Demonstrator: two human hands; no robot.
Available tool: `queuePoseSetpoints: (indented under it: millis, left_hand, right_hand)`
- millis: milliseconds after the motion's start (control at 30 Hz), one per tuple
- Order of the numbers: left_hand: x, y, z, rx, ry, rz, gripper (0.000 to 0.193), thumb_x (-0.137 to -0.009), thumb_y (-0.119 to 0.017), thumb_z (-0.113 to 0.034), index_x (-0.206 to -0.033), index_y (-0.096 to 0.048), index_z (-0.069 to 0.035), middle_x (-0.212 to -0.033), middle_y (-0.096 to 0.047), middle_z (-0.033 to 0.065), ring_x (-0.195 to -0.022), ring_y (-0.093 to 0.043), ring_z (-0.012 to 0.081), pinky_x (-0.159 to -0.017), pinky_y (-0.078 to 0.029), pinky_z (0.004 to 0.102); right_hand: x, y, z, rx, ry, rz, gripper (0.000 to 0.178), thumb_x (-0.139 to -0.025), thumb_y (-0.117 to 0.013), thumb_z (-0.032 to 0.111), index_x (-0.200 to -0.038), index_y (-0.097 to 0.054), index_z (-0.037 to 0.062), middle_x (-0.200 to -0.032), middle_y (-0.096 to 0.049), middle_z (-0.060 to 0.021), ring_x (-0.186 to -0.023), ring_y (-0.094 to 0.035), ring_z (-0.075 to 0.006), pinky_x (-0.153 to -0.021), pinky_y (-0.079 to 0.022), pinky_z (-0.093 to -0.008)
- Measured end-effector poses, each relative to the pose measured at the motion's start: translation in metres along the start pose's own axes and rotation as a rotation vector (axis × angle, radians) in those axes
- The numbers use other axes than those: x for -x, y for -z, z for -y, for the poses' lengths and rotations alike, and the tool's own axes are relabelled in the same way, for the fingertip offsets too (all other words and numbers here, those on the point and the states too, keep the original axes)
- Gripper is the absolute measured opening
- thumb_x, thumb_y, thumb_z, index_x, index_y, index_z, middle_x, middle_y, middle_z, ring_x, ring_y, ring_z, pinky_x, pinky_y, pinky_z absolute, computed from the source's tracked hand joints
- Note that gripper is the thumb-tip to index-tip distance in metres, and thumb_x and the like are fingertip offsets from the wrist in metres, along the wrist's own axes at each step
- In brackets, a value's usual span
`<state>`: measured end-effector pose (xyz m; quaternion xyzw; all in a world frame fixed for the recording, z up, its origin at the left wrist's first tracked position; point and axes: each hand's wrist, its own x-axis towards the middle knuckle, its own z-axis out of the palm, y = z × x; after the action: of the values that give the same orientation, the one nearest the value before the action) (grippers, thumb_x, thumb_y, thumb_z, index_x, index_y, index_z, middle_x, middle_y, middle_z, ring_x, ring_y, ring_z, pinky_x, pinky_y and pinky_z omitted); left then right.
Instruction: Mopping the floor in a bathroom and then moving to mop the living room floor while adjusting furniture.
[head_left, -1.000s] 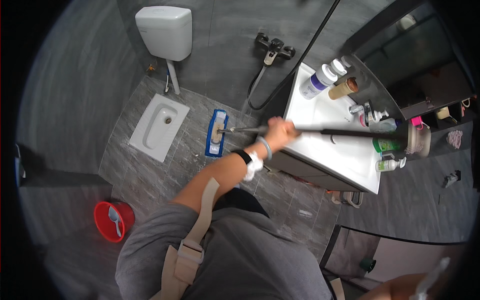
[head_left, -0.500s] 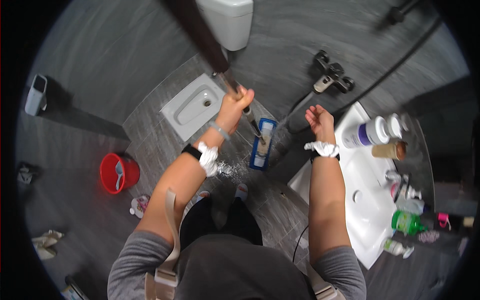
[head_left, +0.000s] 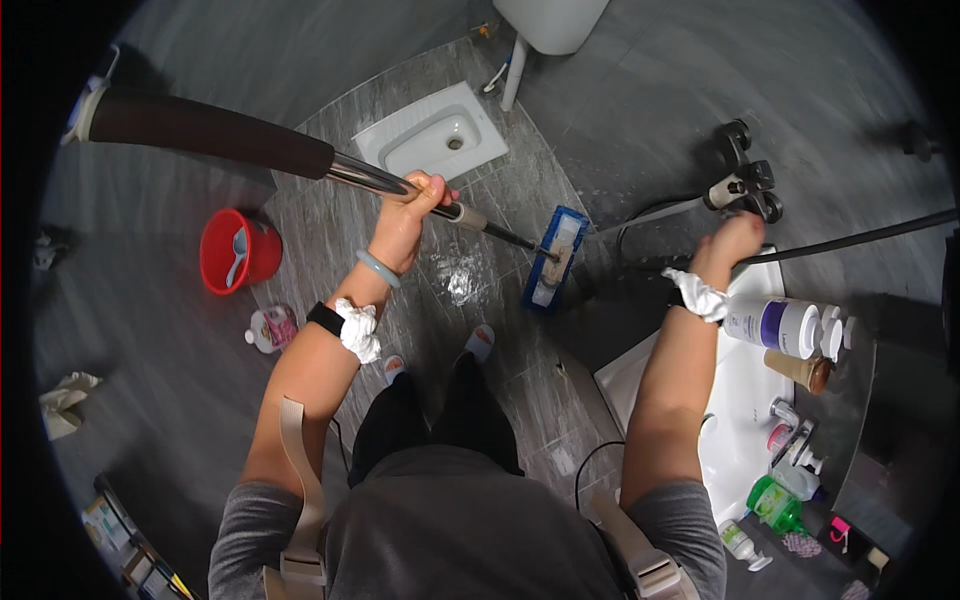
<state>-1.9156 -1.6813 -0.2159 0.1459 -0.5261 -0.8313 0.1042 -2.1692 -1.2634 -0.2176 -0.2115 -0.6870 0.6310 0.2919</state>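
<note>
The left hand (head_left: 405, 225) wraps the mop (head_left: 362, 174), probably light and stiff, best held by its dark grip (head_left: 210, 130); the right hand's (head_left: 738, 238) hold can't be told.

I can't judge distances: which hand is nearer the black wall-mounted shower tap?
Right. The right hand is close beside the tap; the left hand is farther left, gripping the silver metal mop pole.

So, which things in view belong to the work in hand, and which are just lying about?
Belonging to the work:
mop, its pole gripped by the left hand
probably the wall tap, by the right hand; contact unclear

Apparently just lying about:
red bucket, with a scoop inside
white-and-pink bottle near it
green bottle beside the basin
</note>
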Motion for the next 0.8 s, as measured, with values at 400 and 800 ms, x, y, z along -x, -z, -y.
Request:
queuePoseSetpoints:
  millis: [400, 800]
  left_hand:
    - [0.130, 0.118, 0.003, 0.081, 0.193, -0.245, 0.011, -0.095, -0.057, -0.019, -0.090, -0.056, -0.009, -0.104, -0.063, 0.0076, -0.099, -0.059, 0.0169, -0.092, -0.044, 0.0313]
    - [0.288, 0.183, -0.067, 0.097, 0.109, -0.298, 0.029, -0.094, -0.056, -0.037, -0.095, -0.048, -0.009, -0.115, -0.057, 0.0138, -0.127, -0.044, 0.0327, -0.106, -0.034, 0.0458]
  right_hand:
    - [0.036, -0.033, 0.059, 1.400, 0.778, 0.374, 0.067, -0.093, -0.044, 0.051, -0.143, -0.036, 0.0073, -0.152, -0.030, -0.0100, -0.140, -0.027, -0.0292, -0.108, -0.025, -0.0587]
    - [0.297, -0.037, -0.090, 0.994, 0.181, 0.926, 0.095, -0.076, -0.069, 0.053, -0.141, -0.031, -0.0056, -0.143, -0.028, -0.0355, -0.135, -0.025, -0.0504, -0.111, -0.025, -0.0494]
